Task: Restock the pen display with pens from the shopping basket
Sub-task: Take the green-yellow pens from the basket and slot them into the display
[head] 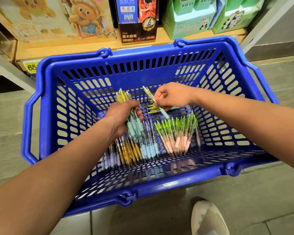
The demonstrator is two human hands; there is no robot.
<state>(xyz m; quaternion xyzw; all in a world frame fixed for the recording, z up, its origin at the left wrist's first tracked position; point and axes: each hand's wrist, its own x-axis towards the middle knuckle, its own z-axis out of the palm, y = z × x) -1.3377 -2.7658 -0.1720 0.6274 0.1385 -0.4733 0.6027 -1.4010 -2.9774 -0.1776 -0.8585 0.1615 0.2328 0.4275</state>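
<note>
While left fingers (140,116) clasp pens (124,96), right (159,100) pinch one (148,93).

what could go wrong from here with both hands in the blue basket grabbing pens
The left hand grips a thick, splayed bundle of yellow-topped, teal-grip pens. Adding the single matching pen pinched by the right hand could let some slip. Dropped pens could land among the green-topped, pink-grip pens lying sorted in the blue plastic slotted basket and mix the colours.
</note>
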